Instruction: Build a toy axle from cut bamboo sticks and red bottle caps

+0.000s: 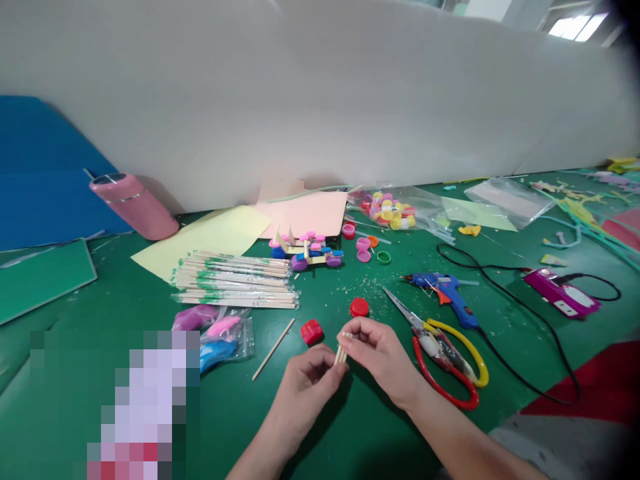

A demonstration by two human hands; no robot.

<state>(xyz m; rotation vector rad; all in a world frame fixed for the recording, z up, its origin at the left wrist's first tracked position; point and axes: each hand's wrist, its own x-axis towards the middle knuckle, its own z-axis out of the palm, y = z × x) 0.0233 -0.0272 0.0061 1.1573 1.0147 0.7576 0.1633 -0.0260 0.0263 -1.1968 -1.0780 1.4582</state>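
Note:
Both of my hands meet low in the middle of the green table (125, 300). My left hand (307, 380) and my right hand (380, 353) pinch a small bundle of short wooden sticks (343, 347) between their fingertips, left from below, right from above. Two red bottle caps (311, 331) (359, 307) lie just beyond the hands. A single wooden stick (273, 349) lies to the left of my left hand.
Red-and-yellow scissors (440, 347) and a blue glue gun (447, 293) with its black cord lie to the right. A pack of chopsticks (235, 288), a cap-and-stick model car (307, 250), bagged caps (390, 210), paper sheets (210, 237) and a pink tumbler (133, 203) sit further back.

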